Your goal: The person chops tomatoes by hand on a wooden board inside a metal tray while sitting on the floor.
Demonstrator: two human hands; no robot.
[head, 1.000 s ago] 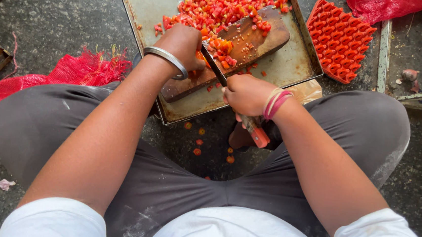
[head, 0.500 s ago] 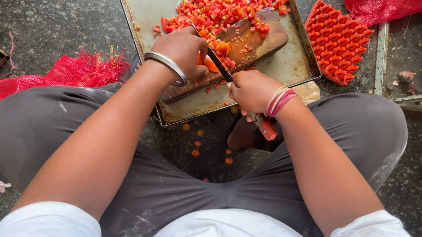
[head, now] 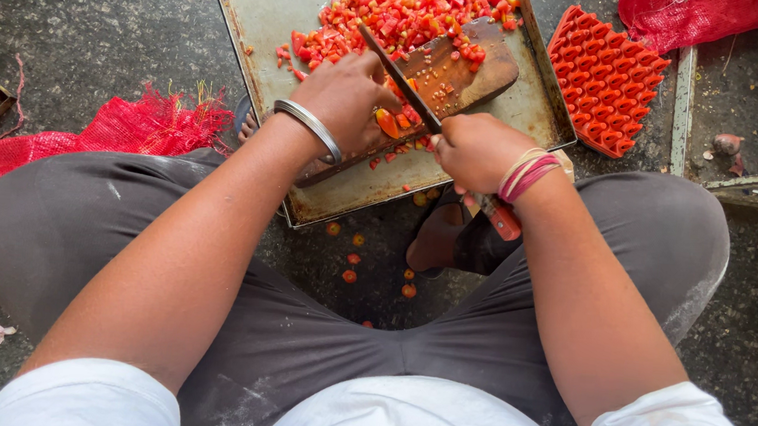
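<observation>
I sit on the floor over a metal tray (head: pixel 277 10) holding a wooden cutting board (head: pixel 469 72) and a heap of chopped tomato (head: pixel 411 6). My left hand (head: pixel 347 95), with a metal bangle on the wrist, presses tomato pieces (head: pixel 388 122) down on the board's near end. My right hand (head: pixel 477 149), with red and pale bands on the wrist, grips a knife (head: pixel 402 77) by its red handle. The blade slants up and left across the board, right beside my left fingers.
A red plastic egg-type tray (head: pixel 606 78) lies right of the metal tray. Red mesh sacks lie at the left (head: pixel 127 129) and top right (head: pixel 695 17). Tomato bits (head: pixel 354 256) are scattered on the stone floor between my knees.
Both hands have shifted slightly on the board, and the knife blade now sits lifted and angled further up across the board beside my left fingers.
</observation>
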